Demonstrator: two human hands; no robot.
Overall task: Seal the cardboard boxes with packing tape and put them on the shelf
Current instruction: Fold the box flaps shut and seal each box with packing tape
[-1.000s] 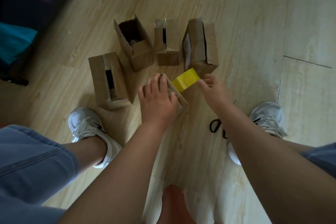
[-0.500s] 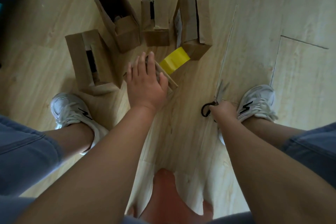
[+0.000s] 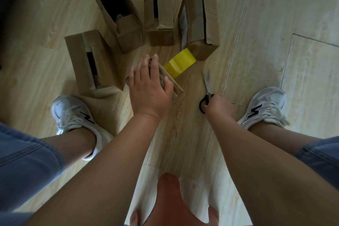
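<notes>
I see left hand (image 3: pixel 150 86) flat, pressing small box (image 3: pixel 173 83) onto floor (image 3: pixel 256 14); yellow tape (image 3: pixel 180 62) strip trails from it, uncut. Right hand (image 3: pixel 217 105) grips scissors (image 3: pixel 207 86). Four other boxes (image 3: pixel 91 64) beyond look unsealed. None shelved; I judge task early.

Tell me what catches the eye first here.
A bright yellow tape strip juts from the small box that the left hand presses to the floor, mid-frame. Right of it, the right hand grips black-handled scissors; four more cardboard boxes stand in an arc beyond.
</notes>
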